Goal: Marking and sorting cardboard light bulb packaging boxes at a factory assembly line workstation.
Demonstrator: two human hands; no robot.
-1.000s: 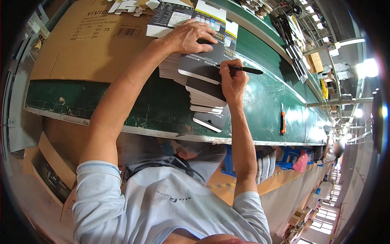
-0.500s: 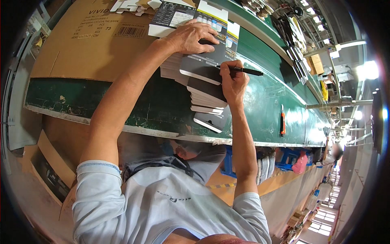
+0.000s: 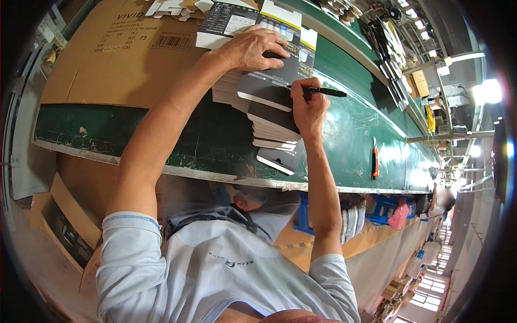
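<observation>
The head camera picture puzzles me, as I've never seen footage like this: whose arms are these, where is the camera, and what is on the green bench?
The camera sits on a person's head and looks down, so both arms are their own; the fisheye lens bends straight edges. The left hand presses flat on a fanned stack of dark printed cards. The right hand holds a black pen, tip at a card. These lie on a long green workbench, beside a brown cardboard box flap. An orange-handled tool lies farther right.

Long green workbench (image 3: 371,124) runs toward 2 o'clock. Flat brown carton (image 3: 118,59) at 10. Bright ceiling lamps (image 3: 487,89) at 3. Windows (image 3: 431,285) at 5.
</observation>
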